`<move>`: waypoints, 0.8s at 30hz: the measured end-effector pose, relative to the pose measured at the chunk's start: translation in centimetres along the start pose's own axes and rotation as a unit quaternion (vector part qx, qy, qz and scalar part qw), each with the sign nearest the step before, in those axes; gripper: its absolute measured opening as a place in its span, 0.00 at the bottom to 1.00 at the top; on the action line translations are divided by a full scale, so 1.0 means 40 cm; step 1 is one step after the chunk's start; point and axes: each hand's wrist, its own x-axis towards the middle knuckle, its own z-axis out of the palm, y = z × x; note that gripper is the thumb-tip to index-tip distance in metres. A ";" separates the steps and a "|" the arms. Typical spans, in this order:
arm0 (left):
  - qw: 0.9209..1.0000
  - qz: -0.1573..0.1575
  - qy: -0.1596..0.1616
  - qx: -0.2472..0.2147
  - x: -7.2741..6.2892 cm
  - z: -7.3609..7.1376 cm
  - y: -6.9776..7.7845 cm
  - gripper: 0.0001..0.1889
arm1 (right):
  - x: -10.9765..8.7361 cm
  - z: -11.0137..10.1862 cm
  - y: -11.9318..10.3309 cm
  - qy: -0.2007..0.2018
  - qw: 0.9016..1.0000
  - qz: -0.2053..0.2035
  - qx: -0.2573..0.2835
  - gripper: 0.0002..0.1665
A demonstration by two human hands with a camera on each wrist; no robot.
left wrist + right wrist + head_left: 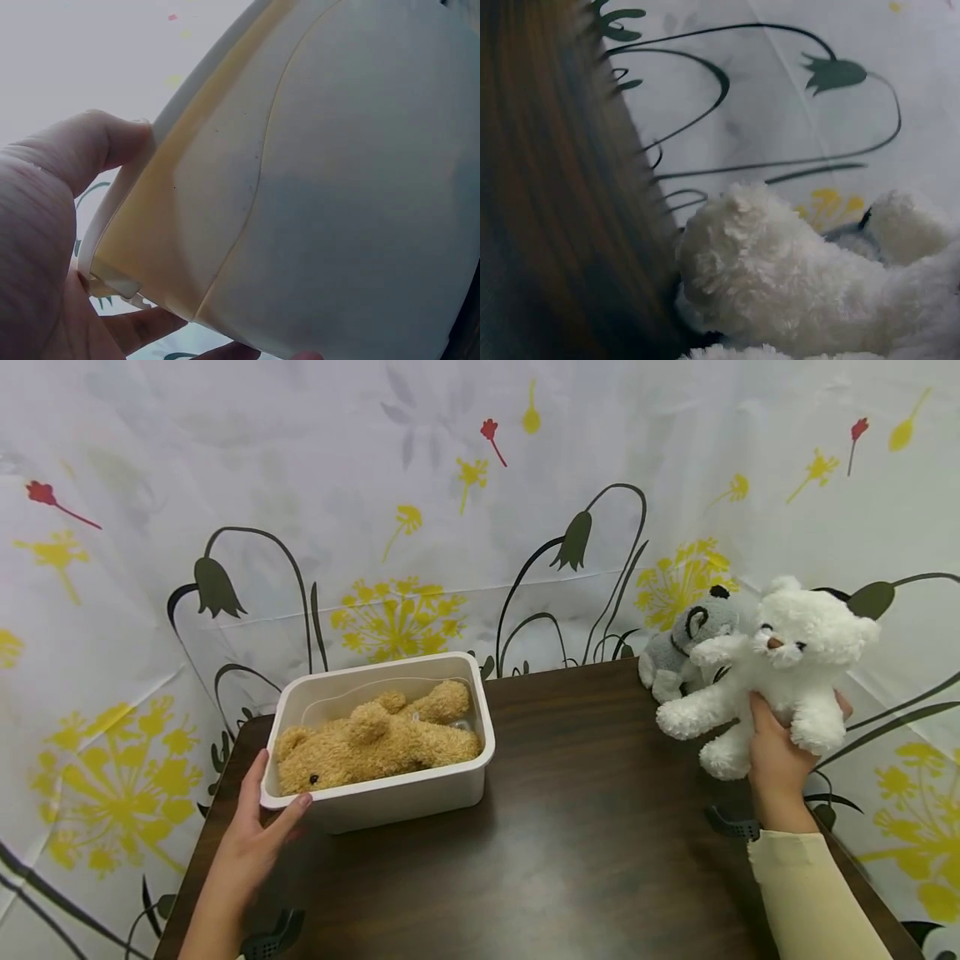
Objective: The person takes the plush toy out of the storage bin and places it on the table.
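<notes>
My left hand grips the near left corner of a white plastic bin, its thumb over the rim. In the left wrist view the bin's wall fills most of the picture. Inside the bin a curly tan plush toy lies on its side. Over at the right, my right hand holds a fluffy white teddy bear upright by its body, above the table. One white limb of the bear fills the lower right wrist view.
A grey and white plush toy sits at the table's back right corner, partly hidden behind the bear. The dark wooden table runs up to a white cloth backdrop printed with flowers.
</notes>
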 end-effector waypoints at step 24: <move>1.000 0.001 0.004 -0.007 0.006 0.005 -0.004 0.54 | 0.020 -0.140 0.148 0.065 0.970 0.209 -0.102 0.62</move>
